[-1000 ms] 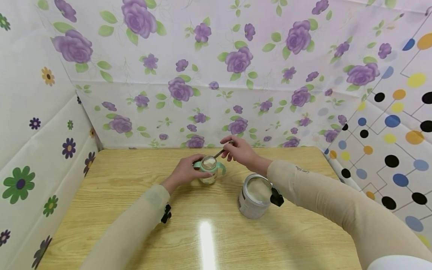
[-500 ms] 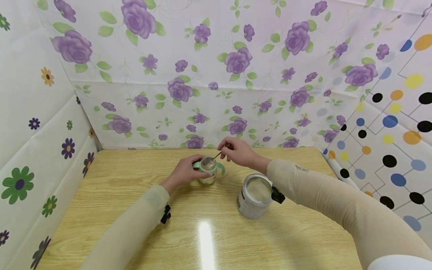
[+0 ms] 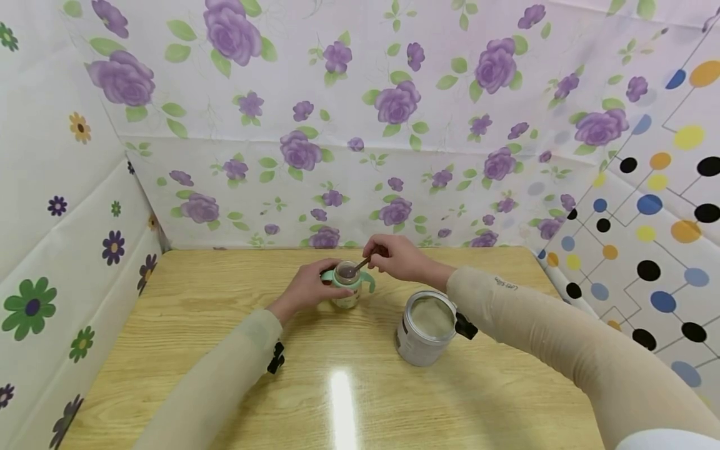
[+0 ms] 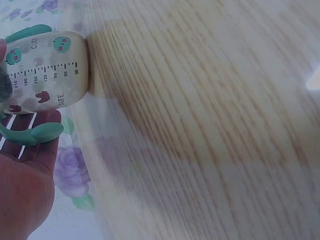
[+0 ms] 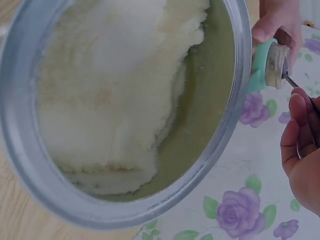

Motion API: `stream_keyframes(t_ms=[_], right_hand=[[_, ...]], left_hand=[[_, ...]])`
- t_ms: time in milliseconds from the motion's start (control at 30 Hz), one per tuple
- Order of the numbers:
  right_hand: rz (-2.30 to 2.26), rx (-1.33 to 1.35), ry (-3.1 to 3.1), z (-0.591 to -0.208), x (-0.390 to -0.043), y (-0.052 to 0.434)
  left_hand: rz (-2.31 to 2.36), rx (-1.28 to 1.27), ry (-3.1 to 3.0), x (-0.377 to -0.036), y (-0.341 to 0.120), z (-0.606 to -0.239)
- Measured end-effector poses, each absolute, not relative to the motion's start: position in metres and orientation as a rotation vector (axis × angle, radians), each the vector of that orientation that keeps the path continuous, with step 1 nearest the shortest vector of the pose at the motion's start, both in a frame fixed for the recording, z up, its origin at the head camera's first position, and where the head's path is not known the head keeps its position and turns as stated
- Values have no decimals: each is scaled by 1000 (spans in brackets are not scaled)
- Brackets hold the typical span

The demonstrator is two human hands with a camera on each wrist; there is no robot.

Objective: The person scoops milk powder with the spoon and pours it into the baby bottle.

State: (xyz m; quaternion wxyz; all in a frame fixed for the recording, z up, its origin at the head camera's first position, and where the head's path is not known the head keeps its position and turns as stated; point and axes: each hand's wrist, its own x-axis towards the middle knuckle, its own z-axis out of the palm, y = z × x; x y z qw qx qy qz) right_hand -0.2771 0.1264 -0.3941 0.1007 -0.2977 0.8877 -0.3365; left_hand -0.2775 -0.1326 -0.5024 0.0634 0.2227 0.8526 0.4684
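A clear baby bottle [image 4: 50, 75] with green handles stands uncapped on the table, printed with a measuring scale. My left hand [image 3: 309, 284] grips it round the side, thumb in front. In the head view my right hand [image 3: 396, 256] pinches the handle of a metal spoon [image 3: 362, 264]. The spoon's bowl end is at the bottle's open mouth [image 5: 276, 66], partly inside it in the right wrist view. To the right, below my right forearm, stands an open tin [image 3: 419, 350] of pale powder [image 5: 115, 80].
The wooden table [image 3: 236, 400] ends at a flower-patterned cloth [image 3: 354, 187] behind the hands. Patterned sheets line the left and right sides. The tin's metal rim [image 3: 413, 328] lies close beneath the right wrist and its black wrist camera [image 3: 465, 326].
The white powder heaped on the spoon a second ago is no longer on it. The spoon has tipped at the bottle's mouth, and my right hand has turned slightly. My left hand has stayed put.
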Motion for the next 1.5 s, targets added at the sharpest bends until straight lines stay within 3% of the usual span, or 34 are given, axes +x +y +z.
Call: stream_keyframes(t_ms=[600, 900, 1167, 1500], right_hand=[[-1027, -843, 2605, -387, -276, 126], [-1368, -689, 2533, -375, -275, 133], [-1780, -446, 2351, -364, -254, 172], [-1868, -342, 2360, -366, -212, 250]], left_hand=[[1399, 665, 2586, -276, -132, -501], [1381, 645, 2600, -276, -131, -500], [1400, 650, 2573, -277, -131, -501], [1395, 629, 2550, -277, -131, -496]])
